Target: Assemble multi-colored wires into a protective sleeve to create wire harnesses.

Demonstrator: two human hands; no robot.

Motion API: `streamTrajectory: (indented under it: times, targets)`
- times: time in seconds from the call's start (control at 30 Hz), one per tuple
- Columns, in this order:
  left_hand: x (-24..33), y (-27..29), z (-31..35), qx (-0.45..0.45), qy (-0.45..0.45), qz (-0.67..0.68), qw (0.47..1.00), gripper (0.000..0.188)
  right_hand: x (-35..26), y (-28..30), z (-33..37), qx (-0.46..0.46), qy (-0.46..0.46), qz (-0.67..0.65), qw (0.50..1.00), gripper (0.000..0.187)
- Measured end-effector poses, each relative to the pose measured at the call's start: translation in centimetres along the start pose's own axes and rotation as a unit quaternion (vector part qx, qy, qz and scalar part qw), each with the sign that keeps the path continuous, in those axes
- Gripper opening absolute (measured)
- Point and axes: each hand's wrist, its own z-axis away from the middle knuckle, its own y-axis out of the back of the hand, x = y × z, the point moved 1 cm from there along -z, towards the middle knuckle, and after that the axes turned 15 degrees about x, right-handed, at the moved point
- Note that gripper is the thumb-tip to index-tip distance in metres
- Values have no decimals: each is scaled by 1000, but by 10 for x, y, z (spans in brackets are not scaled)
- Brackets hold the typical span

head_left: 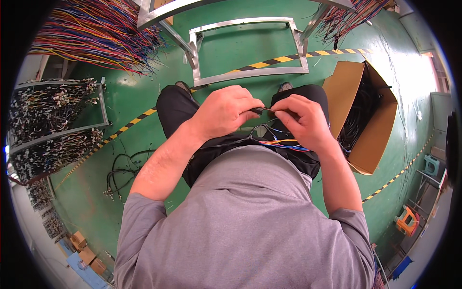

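1. Head view: two bare hands meet above the lap, left hand (224,113) and right hand (305,120).
2. The left hand's fingers are pinched together on one slim, dull black tube (258,111).
3. The right hand's fingers are pinched on one thin wire (270,110) at the tube's right end; whether it runs inside cannot be told.
4. Just nearer, one harness (284,143) lies across the lap: smooth red, yellow, blue and white strands, too tangled to count.
5. To the right stands one open carton (378,139) of plain brown cardboard, holding coiled black cables (358,113).
6. Far ahead, one silver metal frame (250,75) with a rectangular base stands on the glossy green floor (240,50), crossed by black-and-yellow tape (276,61).
7. Two thick bundles (101,36) of coloured strands hang far left and far right.
8. Two plastic stools (405,227) sit at the right, one orange, one teal and farther.
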Motion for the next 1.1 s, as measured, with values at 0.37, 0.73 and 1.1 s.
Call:
streamTrajectory:
  times: [0.37, 0.73, 1.1]
  targets:
    - [1, -4, 0, 21, 13, 16, 1000, 27, -1, -5, 0, 26, 19, 9, 999, 5]
    - [0, -2, -2, 35, 14, 7, 999, 26, 5, 7, -5, 19, -3, 25, 1000, 5]
    - [2, -2, 0, 27, 5, 11, 1000, 27, 6, 2, 1, -17, -142, -28, 989, 7]
